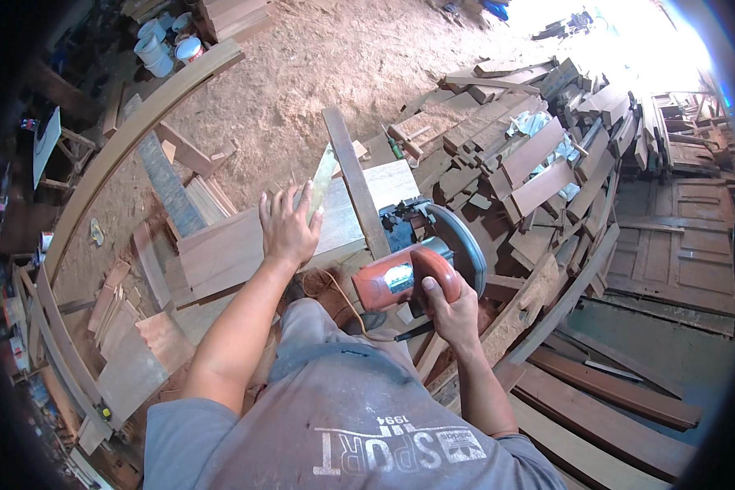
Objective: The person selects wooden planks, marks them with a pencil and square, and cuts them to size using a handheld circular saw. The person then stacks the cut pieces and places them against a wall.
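Note:
My right hand point(449, 314) is wrapped round the handle of an orange-red circular saw point(376, 278). Its round grey guard point(465, 245) faces right, and a power cord point(347, 302) loops from the handle toward my legs. The saw's base is at the right end of a pale wide board point(229, 249). A narrow wooden strip point(351, 171) lies across that board, just left of the saw. My left hand point(290, 229) rests on the board with its fingers spread, touching a thin greenish strip point(324, 180). The saw's blade is hidden from me.
A big heap of wood offcuts point(539, 163) lies to the right. Long planks point(596, 416) and a panelled door point(670, 245) are beyond it. At left, a long curved-looking beam point(131, 135) passes by white buckets point(151, 51). Sawdust point(302, 73) covers the ground ahead.

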A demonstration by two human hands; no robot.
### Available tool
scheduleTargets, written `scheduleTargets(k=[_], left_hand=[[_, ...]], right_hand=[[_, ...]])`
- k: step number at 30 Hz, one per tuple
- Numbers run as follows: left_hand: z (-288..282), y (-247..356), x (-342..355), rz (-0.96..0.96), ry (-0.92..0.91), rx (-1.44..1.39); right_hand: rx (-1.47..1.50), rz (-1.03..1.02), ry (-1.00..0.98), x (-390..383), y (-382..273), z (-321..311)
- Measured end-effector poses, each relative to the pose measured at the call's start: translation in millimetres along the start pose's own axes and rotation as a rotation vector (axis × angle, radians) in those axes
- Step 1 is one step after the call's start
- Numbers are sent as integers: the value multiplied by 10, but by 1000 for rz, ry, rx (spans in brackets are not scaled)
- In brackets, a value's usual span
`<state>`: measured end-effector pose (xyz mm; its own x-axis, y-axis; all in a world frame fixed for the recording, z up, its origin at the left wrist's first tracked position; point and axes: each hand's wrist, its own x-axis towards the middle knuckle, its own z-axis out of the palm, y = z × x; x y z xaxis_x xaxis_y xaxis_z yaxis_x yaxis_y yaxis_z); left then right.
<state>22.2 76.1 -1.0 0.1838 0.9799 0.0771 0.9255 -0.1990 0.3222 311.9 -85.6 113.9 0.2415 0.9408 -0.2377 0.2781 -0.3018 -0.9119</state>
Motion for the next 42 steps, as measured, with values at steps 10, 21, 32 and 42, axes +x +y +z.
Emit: scheduleTargets(k=[10, 21, 32, 42], left_hand=[[12, 0, 10, -5, 0, 9], [18, -15, 13, 6, 14, 15], [12, -31, 17, 15, 15, 14], [52, -57, 17, 25, 33, 8]], right_hand=[[2, 9, -45, 87, -153, 40], [6, 16, -58, 219, -269, 90], [57, 69, -78, 339, -364, 143], [127, 96, -78, 481, -476, 230]])
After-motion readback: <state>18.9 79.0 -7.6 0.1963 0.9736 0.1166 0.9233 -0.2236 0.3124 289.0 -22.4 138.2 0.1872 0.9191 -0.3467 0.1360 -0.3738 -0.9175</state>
